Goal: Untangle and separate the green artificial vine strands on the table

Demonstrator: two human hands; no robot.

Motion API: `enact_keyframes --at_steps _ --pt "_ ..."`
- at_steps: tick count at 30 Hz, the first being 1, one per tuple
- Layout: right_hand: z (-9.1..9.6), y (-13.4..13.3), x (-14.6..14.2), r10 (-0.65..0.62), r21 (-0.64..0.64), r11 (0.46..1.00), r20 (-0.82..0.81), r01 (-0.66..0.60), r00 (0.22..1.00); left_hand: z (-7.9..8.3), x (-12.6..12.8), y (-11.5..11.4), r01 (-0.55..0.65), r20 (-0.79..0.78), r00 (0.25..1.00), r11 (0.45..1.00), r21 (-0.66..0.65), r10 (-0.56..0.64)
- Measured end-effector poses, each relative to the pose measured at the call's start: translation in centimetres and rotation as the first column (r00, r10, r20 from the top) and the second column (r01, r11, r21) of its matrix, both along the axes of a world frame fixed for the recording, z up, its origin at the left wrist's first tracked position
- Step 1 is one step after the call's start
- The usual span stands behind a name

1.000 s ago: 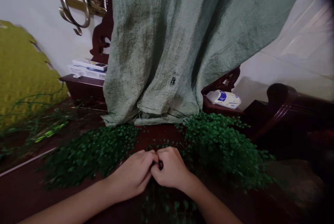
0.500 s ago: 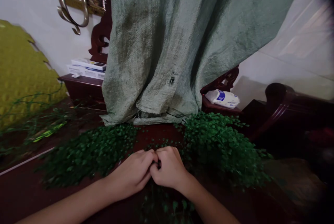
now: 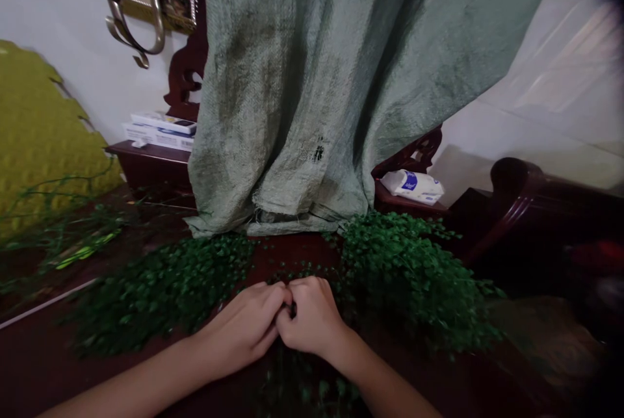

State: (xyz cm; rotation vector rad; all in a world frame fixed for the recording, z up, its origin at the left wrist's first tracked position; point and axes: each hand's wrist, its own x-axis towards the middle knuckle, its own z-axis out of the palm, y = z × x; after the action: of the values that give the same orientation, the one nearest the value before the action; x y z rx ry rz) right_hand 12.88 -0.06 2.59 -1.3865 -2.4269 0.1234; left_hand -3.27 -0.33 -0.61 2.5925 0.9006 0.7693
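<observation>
My left hand and my right hand meet knuckle to knuckle above the dark red wooden surface. Both are closed, fingers curled inward with the tips pressed together. Small-leaved green sprigs show below the hands, and more leaves peep out just beyond the knuckles; the fingers seem to pinch these sprigs, though the grip itself is hidden. To the left lies a heap of leafy greenery. A second, brighter heap of greenery spreads on the right.
A grey-green woven sack hangs behind the greenery. Small boxes rest on a ledge at left; a white tissue pack sits at right. Thin green stems lie near a yellow mat. Metal hooks stick out from the wall.
The view has shifted very slightly. My hands stay pressed together in nearly the same place, and the sprigs under them have moved a little.
</observation>
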Motion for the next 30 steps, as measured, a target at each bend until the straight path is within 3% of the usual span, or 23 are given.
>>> enact_keyframes --at_steps 30 --pt "-0.06 -0.40 -0.01 -0.003 0.053 0.999 -0.082 0.008 0.997 0.17 0.68 -0.58 -0.070 0.078 0.995 0.986 0.151 0.058"
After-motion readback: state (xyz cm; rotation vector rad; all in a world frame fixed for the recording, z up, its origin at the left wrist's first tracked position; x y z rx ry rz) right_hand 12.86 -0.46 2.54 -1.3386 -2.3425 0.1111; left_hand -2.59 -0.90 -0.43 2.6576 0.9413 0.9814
